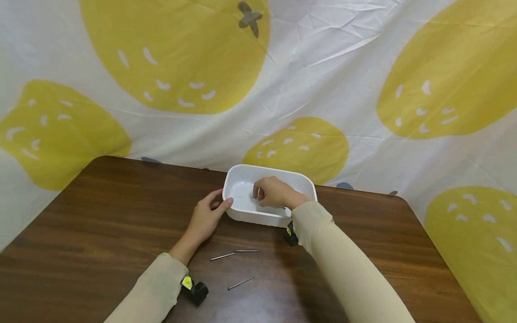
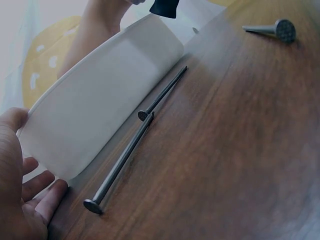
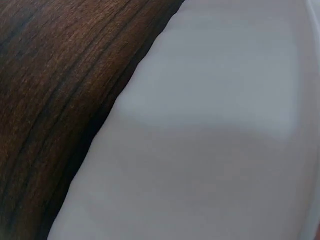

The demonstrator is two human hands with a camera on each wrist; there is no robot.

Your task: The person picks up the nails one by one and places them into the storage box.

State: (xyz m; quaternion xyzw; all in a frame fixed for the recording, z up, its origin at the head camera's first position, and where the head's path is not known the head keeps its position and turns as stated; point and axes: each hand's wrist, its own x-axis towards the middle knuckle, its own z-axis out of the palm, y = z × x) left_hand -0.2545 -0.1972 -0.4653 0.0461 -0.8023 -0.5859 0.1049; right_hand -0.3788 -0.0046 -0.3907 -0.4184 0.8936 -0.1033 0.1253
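Observation:
A white rectangular tub (image 1: pixel 258 219) stands near the table's far edge. My left hand (image 1: pixel 205 217) grips its left end, thumb on the rim and fingers against the outside wall. Inside the tub, my right hand (image 1: pixel 274 192) has curled fingers that pinch a small grey metal piece, seemingly a nail (image 1: pixel 255 196), mostly hidden by the hand. Three steel nails lie on the table in front: one nail (image 2: pixel 120 162) touches or nearly touches a second nail (image 2: pixel 165 92), and a third nail (image 2: pixel 270 30) is apart, closer to me. The right wrist view shows only the tub wall (image 3: pixel 200 125) and table.
The brown wooden table (image 1: pixel 121 224) has rounded far corners. Behind it hangs a white cloth (image 1: pixel 323 89) with large yellow fruit prints. A black wrist camera (image 1: pixel 198 294) sits by the left cuff, another black camera (image 1: pixel 290 235) by the right cuff, close to the tub's front wall.

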